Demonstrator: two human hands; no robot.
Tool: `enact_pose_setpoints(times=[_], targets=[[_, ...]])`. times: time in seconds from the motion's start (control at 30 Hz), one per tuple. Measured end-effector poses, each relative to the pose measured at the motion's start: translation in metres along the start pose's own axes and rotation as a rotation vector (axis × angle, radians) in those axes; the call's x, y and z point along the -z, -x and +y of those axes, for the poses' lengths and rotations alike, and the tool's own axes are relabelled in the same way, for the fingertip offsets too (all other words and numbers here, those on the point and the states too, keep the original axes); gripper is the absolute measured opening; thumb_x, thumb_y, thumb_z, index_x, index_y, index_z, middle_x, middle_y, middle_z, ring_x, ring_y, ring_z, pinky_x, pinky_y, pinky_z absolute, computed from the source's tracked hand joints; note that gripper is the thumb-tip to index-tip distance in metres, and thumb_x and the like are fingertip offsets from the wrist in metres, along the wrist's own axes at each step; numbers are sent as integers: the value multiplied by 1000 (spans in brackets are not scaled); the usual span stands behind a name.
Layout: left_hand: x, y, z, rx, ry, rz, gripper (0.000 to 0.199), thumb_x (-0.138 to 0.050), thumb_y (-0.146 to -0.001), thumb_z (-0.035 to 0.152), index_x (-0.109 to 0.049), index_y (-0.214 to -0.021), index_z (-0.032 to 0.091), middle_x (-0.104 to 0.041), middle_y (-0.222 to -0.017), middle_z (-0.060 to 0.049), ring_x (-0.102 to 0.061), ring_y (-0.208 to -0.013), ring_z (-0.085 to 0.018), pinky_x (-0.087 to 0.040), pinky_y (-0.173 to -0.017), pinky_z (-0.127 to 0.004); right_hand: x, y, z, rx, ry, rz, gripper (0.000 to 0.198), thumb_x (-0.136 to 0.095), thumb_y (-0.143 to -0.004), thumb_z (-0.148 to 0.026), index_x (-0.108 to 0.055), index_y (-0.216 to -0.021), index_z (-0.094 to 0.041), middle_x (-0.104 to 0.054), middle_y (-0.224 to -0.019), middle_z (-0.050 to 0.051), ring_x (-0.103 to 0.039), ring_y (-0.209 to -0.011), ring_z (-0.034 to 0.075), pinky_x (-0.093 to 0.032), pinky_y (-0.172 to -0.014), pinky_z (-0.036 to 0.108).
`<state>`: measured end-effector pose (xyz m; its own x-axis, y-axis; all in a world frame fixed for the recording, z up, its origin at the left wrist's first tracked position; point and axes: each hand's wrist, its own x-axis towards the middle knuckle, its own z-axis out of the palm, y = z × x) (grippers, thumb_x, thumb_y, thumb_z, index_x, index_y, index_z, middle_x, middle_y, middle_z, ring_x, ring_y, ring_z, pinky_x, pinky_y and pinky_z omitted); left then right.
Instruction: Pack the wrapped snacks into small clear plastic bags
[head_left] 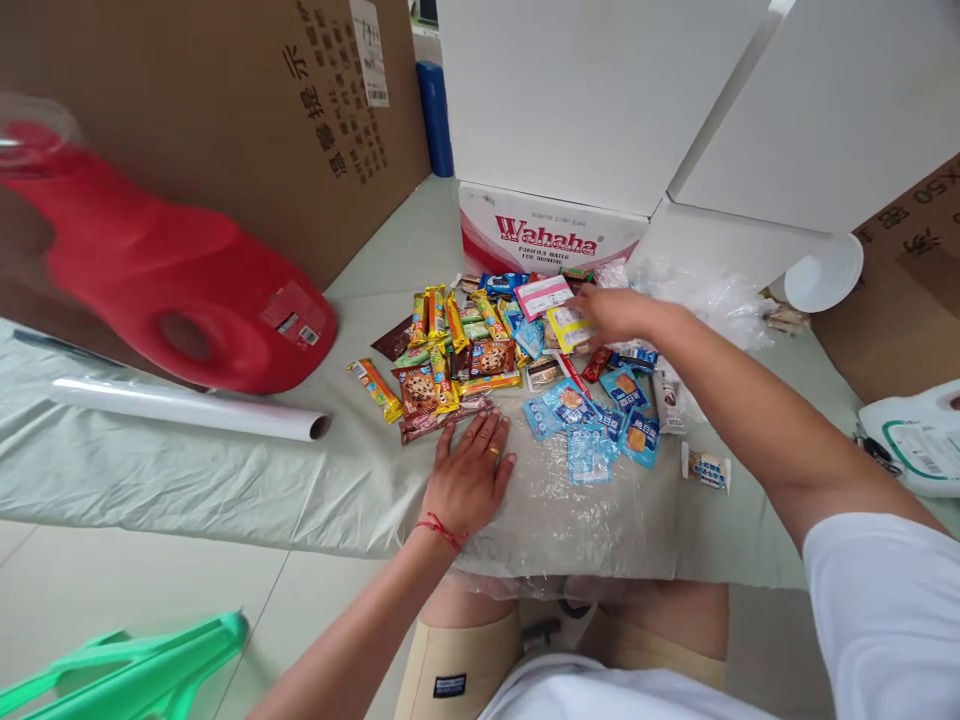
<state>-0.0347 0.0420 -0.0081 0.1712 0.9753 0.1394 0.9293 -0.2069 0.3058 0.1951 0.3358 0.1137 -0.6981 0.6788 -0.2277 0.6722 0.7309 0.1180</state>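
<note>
My left hand [469, 470] lies flat on clear plastic film at the front of the table, fingers stretched out. Its fingertips touch a brown snack wrapper [442, 420] at the lower edge of a heap of packaged snacks. Over the heap, my right hand [609, 314] has its fingers bent onto a yellow snack packet [568, 330]; the thumb is hidden. A pink-and-white packet [544, 297] lies against its fingertips. Yellow wrapped bars [455, 325] and brown cookie packets [418, 388] sit on the left, several light-blue packets [571, 402] in front.
A white Wahaha carton [555, 230] stands behind the heap. At left are a red jug [187, 270], a white roll [187, 408] and a large cardboard box [225, 110]. Crumpled clear plastic [701, 295], a single wrapped snack [706, 467] and a white bottle [919, 440] are on the right.
</note>
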Motion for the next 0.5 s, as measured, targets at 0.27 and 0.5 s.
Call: enact_pose_setpoints(times=[0.27, 0.5], targets=[[1, -1, -1, 5, 6, -18, 56, -39, -106, 42, -43, -160, 26, -44, -164, -9, -43, -152, -31, -16, -130, -60, -4, -127, 17, 82, -67, 184, 53, -82, -77, -59, -75, -106, -15, -69, -93, 9, -56, -120, 35, -42, -109, 53], [2, -2, 0, 22, 35, -33, 55, -35, -107, 42, -45, -159, 26, -44, -165, -7, -41, -153, -30, -13, -131, -58, -8, -103, 18, 32, -85, 252, 63, -72, -86, -65, -71, -112, -8, -69, -108, 13, -48, -130, 41, -26, -115, 67]])
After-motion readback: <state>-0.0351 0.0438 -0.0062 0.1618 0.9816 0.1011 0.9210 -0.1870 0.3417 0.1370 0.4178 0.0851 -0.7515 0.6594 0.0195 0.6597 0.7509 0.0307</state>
